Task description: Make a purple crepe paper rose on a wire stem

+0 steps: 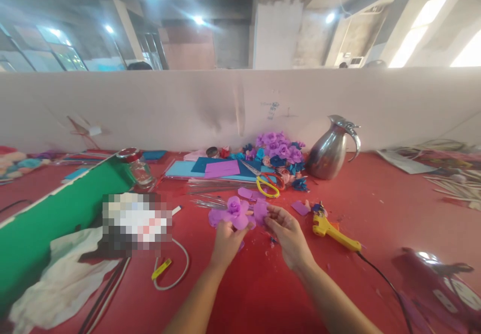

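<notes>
My left hand (226, 240) is closed around the base of a purple foam flower (233, 213) and holds it just above the red table (368, 199). My right hand (287, 234) pinches a purple petal (260, 212) and presses it against the flower's right side. A yellow glue gun (330, 229) lies on the table just right of my right hand, its black cord trailing toward me. Loose purple petals (246, 193) and a small purple scrap (299, 207) lie beyond the flower.
Scissors with yellow and red handles (267, 183) lie on blue and purple foam sheets (218, 169). A pile of finished purple and blue flowers (278, 151) sits by a steel jug (330, 148). A green roll (56, 209), glass jar (137, 166), thin wires (210, 188) and white cable (176, 269) lie left. A white partition (150, 103) backs the table.
</notes>
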### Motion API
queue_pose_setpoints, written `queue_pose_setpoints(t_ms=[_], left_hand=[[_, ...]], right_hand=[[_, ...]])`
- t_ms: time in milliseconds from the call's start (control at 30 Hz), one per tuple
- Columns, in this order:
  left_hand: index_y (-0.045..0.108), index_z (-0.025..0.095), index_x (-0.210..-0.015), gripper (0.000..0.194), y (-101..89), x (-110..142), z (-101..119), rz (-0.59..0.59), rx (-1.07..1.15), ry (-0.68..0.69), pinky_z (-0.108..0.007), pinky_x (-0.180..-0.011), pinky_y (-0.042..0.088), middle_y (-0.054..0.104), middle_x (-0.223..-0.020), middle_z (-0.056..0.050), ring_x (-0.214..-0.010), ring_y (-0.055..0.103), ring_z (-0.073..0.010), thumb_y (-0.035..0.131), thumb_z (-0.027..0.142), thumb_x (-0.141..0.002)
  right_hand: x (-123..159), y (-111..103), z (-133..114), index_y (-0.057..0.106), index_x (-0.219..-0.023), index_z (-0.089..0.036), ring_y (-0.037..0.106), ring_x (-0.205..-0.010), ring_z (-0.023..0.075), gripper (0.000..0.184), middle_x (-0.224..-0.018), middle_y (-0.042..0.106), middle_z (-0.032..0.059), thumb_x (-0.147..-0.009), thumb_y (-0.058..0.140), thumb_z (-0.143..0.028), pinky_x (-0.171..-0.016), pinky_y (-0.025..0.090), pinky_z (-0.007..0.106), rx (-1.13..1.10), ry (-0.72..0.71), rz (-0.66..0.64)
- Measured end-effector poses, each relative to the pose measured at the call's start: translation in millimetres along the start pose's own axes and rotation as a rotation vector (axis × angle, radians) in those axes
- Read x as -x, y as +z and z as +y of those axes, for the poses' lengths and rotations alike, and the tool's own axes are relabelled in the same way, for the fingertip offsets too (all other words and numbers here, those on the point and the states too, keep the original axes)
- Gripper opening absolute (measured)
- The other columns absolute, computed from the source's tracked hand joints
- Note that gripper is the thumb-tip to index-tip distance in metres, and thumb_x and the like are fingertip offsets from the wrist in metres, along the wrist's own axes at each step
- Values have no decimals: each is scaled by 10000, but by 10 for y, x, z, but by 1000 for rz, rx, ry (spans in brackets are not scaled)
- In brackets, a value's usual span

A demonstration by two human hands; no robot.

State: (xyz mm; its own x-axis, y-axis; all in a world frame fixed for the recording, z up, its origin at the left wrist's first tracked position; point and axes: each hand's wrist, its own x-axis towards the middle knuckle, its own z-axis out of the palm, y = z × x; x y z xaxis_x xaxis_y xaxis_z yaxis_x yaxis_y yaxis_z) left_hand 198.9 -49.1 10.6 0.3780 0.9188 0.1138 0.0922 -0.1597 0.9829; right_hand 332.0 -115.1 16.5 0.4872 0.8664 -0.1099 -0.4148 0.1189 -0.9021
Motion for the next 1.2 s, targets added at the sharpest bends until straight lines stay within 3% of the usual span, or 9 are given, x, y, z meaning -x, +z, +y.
queue_pose_setpoints(t_ms=[133, 367, 567, 700, 800, 900, 1033, 1100, 1200], left_hand=[[709, 165, -922, 312, 21, 52, 52, -98, 88, 13, -349, -857, 467, 722, -923, -70, -887, 644, -239, 716, 345, -667], [719, 190, -842, 216, 126, 100, 54, -194, 202, -40, -323, -821, 463, 710, -838, -51, -844, 627, -216, 720, 330, -678], [711, 167, -801, 314, 274, 186, 124, -297, 441, -355, -221, -609, 420, 621, -651, 0, -596, 525, -106, 785, 392, -594], [700, 169, -782, 320, 375, 217, 167, -233, 509, -367, -189, -588, 386, 609, -667, 14, -608, 510, -86, 813, 360, -551], [674, 166, -755, 289, 388, 187, 153, -162, 455, -321, -177, -460, 256, 475, -508, 70, -452, 348, -39, 795, 360, -578], [614, 153, -649, 284, 320, 114, 151, -220, 353, -289, -206, -428, 155, 313, -417, 100, -405, 215, -37, 749, 402, -635], [614, 146, -636, 290, 229, 28, 207, -387, 279, -336, -211, -460, 200, 405, -487, 74, -446, 272, -41, 768, 388, -594], [633, 141, -632, 268, 245, 20, 224, -492, 196, -368, -211, -486, 250, 471, -517, 54, -464, 328, -47, 760, 374, -594], [654, 152, -643, 195, 343, 54, 191, -530, 50, -368, -225, -576, 363, 609, -624, 10, -584, 502, -98, 754, 308, -580]], right_hand=[[165, 51, -43, 659, -878, -180, 596, -754, 150, 301, -821, 665, 21, -649, 764, -344, -708, 448, 256, -18, 2, -75], [382, 74, 74, 636, -698, -198, 550, -645, 104, 247, -718, 652, -29, -565, 831, -272, -594, 416, 202, -273, 79, 72], [406, 18, 102, 657, -748, -221, 575, -729, 101, 190, -754, 657, -37, -625, 801, -235, -708, 449, 211, -425, 4, 4], [445, 5, 154, 624, -755, -218, 582, -809, 121, 194, -802, 659, -26, -641, 780, -237, -795, 445, 242, -391, -67, 76], [477, -41, 176, 583, -759, -215, 583, -801, 144, 189, -803, 644, -15, -661, 738, -262, -782, 448, 272, -302, -78, 115], [456, -300, 46, 553, -804, -213, 577, -749, 172, 128, -780, 627, 10, -711, 632, -251, -733, 451, 309, 43, -142, 136], [324, -985, -329, 590, -1000, -196, 510, -1031, 283, 327, -1081, 610, 103, -678, 540, -165, -854, 388, 404, 1102, -380, 380], [250, -1297, -472, 566, -1121, -175, 461, -1090, 338, 437, -1203, 565, 143, -687, 525, -163, -831, 372, 434, 1540, -253, 422], [162, -1534, -531, 548, -1171, -145, 504, -1045, 316, 455, -1185, 577, 159, -721, 482, -153, -785, 373, 386, 1820, -75, 304]])
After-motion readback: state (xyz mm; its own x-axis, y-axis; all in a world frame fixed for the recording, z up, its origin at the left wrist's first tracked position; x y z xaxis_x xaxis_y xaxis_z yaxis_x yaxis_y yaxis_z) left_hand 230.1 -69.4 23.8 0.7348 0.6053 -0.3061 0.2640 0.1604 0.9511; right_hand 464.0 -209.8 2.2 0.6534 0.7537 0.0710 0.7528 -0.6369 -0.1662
